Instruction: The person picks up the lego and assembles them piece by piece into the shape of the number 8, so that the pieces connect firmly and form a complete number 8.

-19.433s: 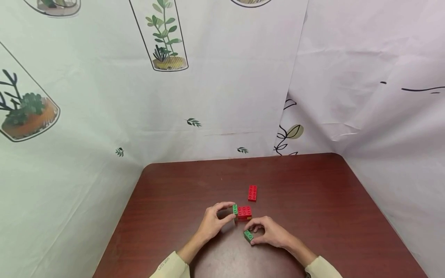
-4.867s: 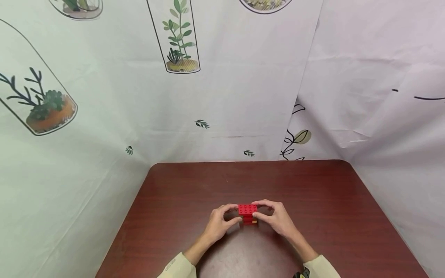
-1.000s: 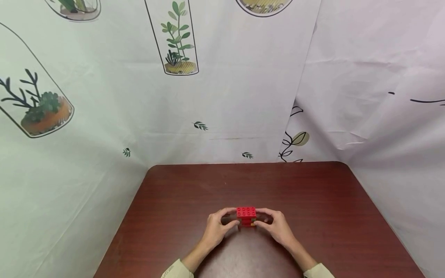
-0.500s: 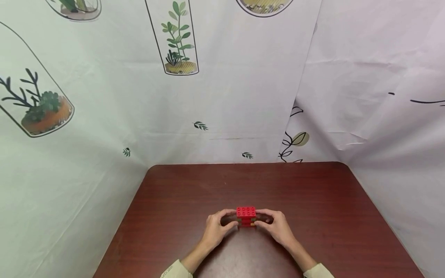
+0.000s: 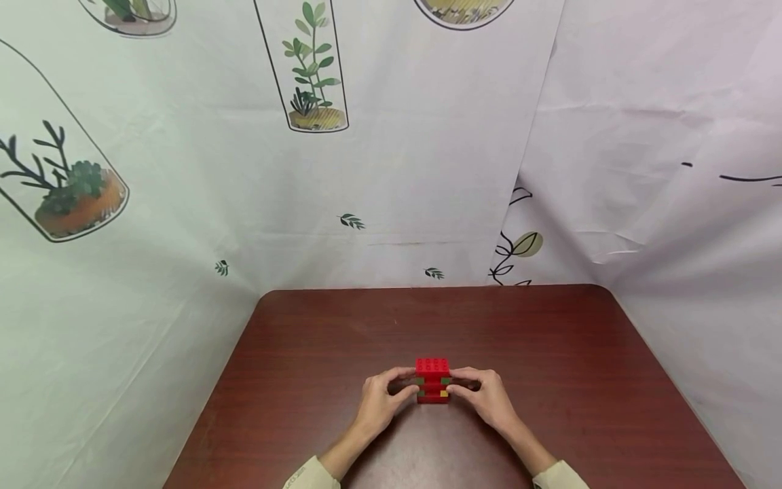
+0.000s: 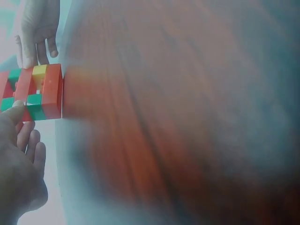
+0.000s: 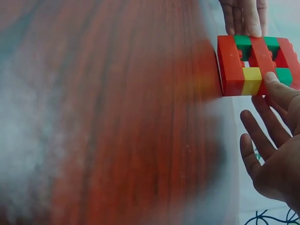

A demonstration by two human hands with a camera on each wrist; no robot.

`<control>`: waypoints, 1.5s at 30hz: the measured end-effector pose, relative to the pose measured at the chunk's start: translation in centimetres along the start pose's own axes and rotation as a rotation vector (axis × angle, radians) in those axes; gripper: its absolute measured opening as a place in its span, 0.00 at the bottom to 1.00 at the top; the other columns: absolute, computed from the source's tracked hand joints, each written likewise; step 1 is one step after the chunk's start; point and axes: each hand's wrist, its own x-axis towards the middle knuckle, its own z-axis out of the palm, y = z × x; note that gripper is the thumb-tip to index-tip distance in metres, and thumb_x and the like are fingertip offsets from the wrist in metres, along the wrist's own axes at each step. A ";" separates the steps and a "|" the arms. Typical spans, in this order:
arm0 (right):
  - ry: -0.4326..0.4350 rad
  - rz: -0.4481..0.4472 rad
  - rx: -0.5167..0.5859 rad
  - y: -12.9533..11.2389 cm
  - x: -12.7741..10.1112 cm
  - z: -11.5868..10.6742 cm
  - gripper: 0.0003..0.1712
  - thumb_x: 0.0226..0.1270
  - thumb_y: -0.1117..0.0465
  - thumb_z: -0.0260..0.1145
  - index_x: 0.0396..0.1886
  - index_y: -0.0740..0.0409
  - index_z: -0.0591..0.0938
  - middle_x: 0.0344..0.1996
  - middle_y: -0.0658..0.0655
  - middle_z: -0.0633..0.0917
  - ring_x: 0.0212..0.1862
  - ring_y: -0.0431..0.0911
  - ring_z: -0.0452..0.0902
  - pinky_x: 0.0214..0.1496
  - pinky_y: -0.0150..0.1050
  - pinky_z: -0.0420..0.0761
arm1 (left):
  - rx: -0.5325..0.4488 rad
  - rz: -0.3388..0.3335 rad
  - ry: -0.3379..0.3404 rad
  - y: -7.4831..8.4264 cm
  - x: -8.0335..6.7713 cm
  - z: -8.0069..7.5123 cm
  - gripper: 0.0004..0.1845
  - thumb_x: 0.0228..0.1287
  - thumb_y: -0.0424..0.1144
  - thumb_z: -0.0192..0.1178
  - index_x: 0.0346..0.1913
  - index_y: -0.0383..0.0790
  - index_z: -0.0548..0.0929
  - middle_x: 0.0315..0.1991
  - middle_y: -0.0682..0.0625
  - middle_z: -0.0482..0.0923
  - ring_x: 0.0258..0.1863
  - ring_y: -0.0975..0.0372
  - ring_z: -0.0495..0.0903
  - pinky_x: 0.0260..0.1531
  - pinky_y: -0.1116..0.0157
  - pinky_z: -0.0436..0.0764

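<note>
A small stack of bricks point(image 5: 432, 380) stands on the dark red counter point(image 5: 550, 353), near the person's edge and about the middle of its width, with red layers at top and bottom and green and yellow pieces showing between them. The left hand point(image 5: 380, 401) is at the stack's nine o'clock side and the right hand point(image 5: 484, 399) at its three o'clock side, each grip closed on the stack by thumb and fingertips, pinching the middle layers rather than the top. From the left wrist camera the stack of bricks point(image 6: 35, 93) shows gaps between the coloured pieces, and the left fingers point(image 6: 26, 136) lie against its near face; the right wrist camera shows the same stack point(image 7: 255, 65), with the right hand's fingertips point(image 7: 276, 86) on one side and the other hand's on the far side. To my eye the layers are being squeezed or steadied, so it would do well to keep the pressure even from both sides and press straight down (a lopsided push could tip it or pop a green piece out). Patterned sheets point(image 5: 342, 170) printed with plants hang behind the counter, from ten o'clock round to two o'clock.
</note>
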 end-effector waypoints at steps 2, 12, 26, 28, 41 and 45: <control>0.005 -0.013 -0.002 0.0 0.0 0.0 0.15 0.60 0.65 0.82 0.47 0.64 0.93 0.43 0.58 0.92 0.39 0.37 0.87 0.37 0.34 0.87 | -0.009 0.010 0.006 0.0 0.0 0.0 0.17 0.67 0.41 0.75 0.56 0.44 0.90 0.49 0.50 0.91 0.45 0.56 0.91 0.43 0.58 0.89; 0.021 -0.040 0.017 -0.1 0.1 0.2 0.14 0.61 0.66 0.81 0.46 0.65 0.93 0.41 0.60 0.93 0.39 0.35 0.86 0.37 0.31 0.85 | -0.070 -0.051 0.002 0.0 0.2 0.1 0.16 0.66 0.45 0.75 0.55 0.44 0.92 0.47 0.50 0.91 0.42 0.62 0.91 0.42 0.67 0.88; 0.023 0.003 -0.013 0.1 0.4 0.4 0.13 0.62 0.64 0.81 0.46 0.65 0.93 0.41 0.56 0.93 0.40 0.37 0.86 0.38 0.33 0.86 | -0.017 -0.054 0.037 0.4 0.6 0.1 0.16 0.66 0.43 0.75 0.53 0.38 0.93 0.43 0.53 0.92 0.40 0.65 0.90 0.40 0.67 0.87; 0.027 -0.001 -0.025 0.1 0.4 0.4 0.13 0.62 0.65 0.80 0.46 0.64 0.93 0.41 0.55 0.93 0.41 0.37 0.87 0.38 0.33 0.86 | -0.001 -0.051 0.049 0.5 0.7 0.1 0.16 0.66 0.42 0.75 0.52 0.38 0.93 0.43 0.53 0.92 0.40 0.65 0.90 0.40 0.66 0.87; 0.082 0.005 -0.132 -0.4 0.8 0.6 0.09 0.59 0.64 0.83 0.40 0.57 0.95 0.37 0.49 0.93 0.41 0.41 0.89 0.41 0.35 0.87 | 0.073 -0.059 0.111 0.8 0.9 0.6 0.14 0.65 0.43 0.77 0.48 0.38 0.94 0.40 0.54 0.92 0.38 0.67 0.90 0.38 0.65 0.87; 0.091 0.020 -0.171 -0.5 1.0 0.7 0.09 0.58 0.64 0.83 0.39 0.56 0.95 0.37 0.49 0.93 0.42 0.43 0.89 0.42 0.36 0.87 | 0.081 -0.077 0.097 1.0 0.9 0.6 0.14 0.65 0.43 0.77 0.50 0.40 0.94 0.39 0.55 0.92 0.38 0.68 0.90 0.40 0.64 0.87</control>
